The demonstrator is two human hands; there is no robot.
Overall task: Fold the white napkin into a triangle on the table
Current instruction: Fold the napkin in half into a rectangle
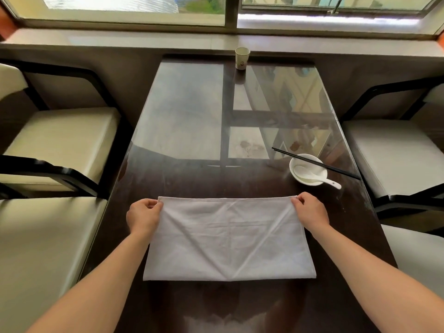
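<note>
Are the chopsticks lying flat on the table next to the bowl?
No, the chopsticks rest across the rim of the bowl, which also holds a spoon.

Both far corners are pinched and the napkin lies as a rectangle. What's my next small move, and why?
Probably let go with the left hand and carry the far right corner, pinched by the right hand, diagonally toward the near left corner. The white napkin lies as a rectangle on the table, with no diagonal fold made yet.
</note>
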